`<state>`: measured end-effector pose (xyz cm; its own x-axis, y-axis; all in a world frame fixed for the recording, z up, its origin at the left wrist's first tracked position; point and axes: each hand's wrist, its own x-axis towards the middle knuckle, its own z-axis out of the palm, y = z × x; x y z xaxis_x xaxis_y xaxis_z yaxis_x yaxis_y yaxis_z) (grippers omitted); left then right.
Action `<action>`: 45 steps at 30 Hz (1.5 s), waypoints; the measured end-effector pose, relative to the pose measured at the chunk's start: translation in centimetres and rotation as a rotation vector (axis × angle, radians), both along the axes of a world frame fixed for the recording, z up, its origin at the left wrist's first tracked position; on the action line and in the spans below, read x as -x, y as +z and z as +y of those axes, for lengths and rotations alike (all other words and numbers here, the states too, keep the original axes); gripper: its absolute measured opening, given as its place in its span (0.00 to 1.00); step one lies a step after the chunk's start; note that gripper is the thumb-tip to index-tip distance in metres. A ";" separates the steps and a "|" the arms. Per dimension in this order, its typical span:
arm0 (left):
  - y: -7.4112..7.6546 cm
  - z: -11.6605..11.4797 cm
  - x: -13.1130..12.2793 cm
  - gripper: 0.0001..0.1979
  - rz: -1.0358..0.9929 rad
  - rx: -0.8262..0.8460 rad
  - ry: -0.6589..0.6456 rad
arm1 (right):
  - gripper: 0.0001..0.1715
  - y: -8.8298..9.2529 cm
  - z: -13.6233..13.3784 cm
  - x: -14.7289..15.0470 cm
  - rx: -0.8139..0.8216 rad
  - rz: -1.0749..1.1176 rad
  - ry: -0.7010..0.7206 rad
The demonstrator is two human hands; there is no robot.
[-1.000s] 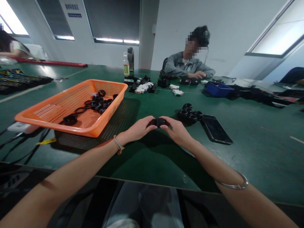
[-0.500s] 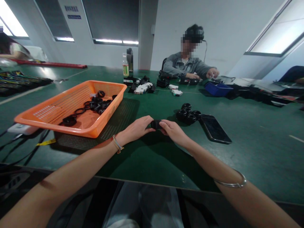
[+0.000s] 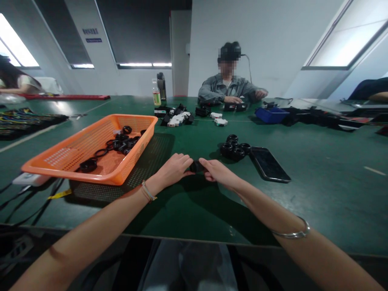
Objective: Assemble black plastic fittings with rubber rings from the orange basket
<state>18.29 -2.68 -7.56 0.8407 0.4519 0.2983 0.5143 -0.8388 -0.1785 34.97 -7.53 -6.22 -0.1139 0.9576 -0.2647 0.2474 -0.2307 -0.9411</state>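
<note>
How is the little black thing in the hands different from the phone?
The black piece is held between the left hand and the right hand; the phone lies flat on the table. The black piece is small and chunky; the phone is bigger, long and thin. Both look dark.

One left hand [image 3: 175, 169] and one right hand [image 3: 220, 174] share one black piece [image 3: 197, 166] near the surface's [image 3: 321, 194] near edge. Toward that edge, one orange basket [image 3: 91, 178] carries several black parts [image 3: 123, 141] — too overlapped to count. At least four black rings [image 3: 238, 152] cluster beside one phone [image 3: 269, 163]. Toward the far edge: two bottles [image 3: 156, 97], one blue bin [image 3: 271, 116] — and two white pieces [image 3: 220, 121] apart from an uncountable heap [image 3: 178, 119].
</note>
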 end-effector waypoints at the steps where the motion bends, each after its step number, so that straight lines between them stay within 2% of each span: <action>1: 0.0 0.0 0.0 0.11 -0.004 0.007 0.000 | 0.22 0.1 0.0 0.1 0.004 0.002 -0.009; 3: -0.1 0.0 0.0 0.11 -0.042 0.059 0.010 | 0.22 0.0 0.0 0.2 -0.019 -0.010 -0.024; 6: -0.3 -0.1 0.0 0.11 -0.176 0.227 0.063 | 0.20 -0.3 0.4 0.4 -0.091 -0.015 -0.008; 10: -0.5 -0.1 -0.2 0.11 -0.335 0.488 0.183 | 0.07 -0.6 0.7 0.4 -0.170 0.013 0.030; 12: -0.6 0.1 -0.3 0.11 -0.360 0.575 0.211 | 0.09 -0.7 0.7 0.3 -0.252 0.007 0.052; 16: -0.5 0.3 -0.2 0.12 -0.393 0.682 0.168 | 0.15 -0.8 0.5 0.0 -0.415 -0.112 0.099; 21: -0.5 0.3 0.0 0.13 -0.402 0.617 0.170 | 0.15 -0.6 0.2 -0.1 -0.516 -0.250 0.112; 29: -0.6 0.3 0.2 0.14 -0.485 0.478 0.053 | 0.13 -0.2 -0.4 -0.2 -0.595 -0.302 0.060; 38: -0.2 0.1 0.3 0.13 -0.391 0.350 0.005 | 0.16 -0.5 -0.6 0.3 -0.461 -0.137 0.002; 45: 0.1 0.2 0.2 0.13 -0.293 0.325 0.063 | 0.15 -1.0 -0.2 0.3 -0.406 -0.035 -0.007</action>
